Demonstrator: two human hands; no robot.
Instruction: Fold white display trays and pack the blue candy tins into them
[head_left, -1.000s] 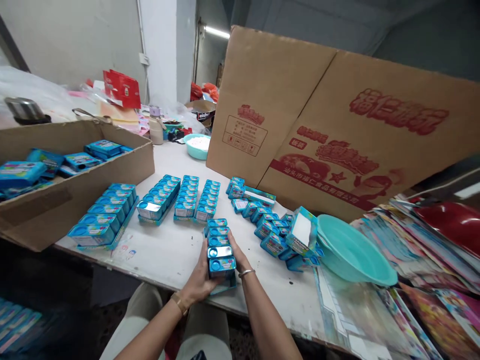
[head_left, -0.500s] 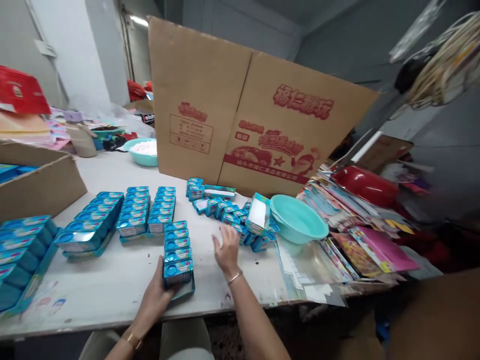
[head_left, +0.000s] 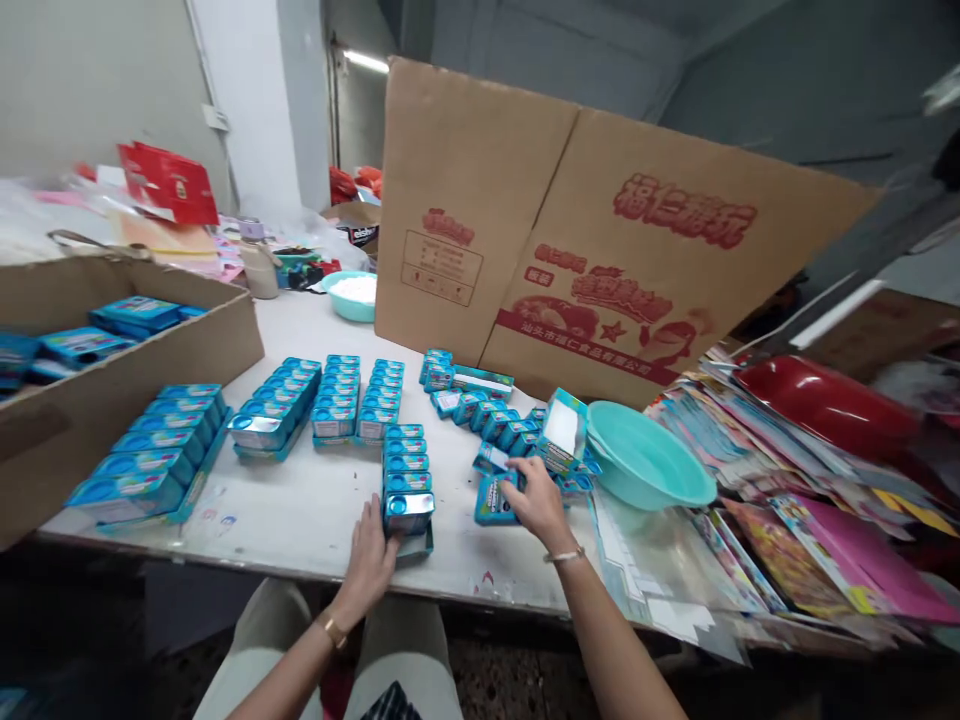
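On the white table, a row of small blue boxes [head_left: 406, 464] stands in a shallow blue tray [head_left: 420, 546]. My left hand [head_left: 373, 548] is closed against the near left side of this tray and row, thumb by the nearest box. To the right, my right hand [head_left: 540, 503] has its fingers on a blue box [head_left: 495, 500] that lies with its printed face up. Its fingertips are partly hidden. Just behind it spreads a loose cluster of blue boxes [head_left: 496, 424]. An upright blue display tray [head_left: 564, 428] with a white inside leans among them.
Filled trays of blue boxes [head_left: 274, 402] line the left side, beside a carton [head_left: 150, 362] holding more. A large cardboard sheet [head_left: 480, 200] stands at the back. Turquoise basins [head_left: 649, 455], paper stacks [head_left: 750, 450] and a red bowl [head_left: 825, 400] are at right.
My right hand has moved from above the bare table onto a blue box near the cluster. The left hand stays at the tray. The view has turned left, showing more of the carton.
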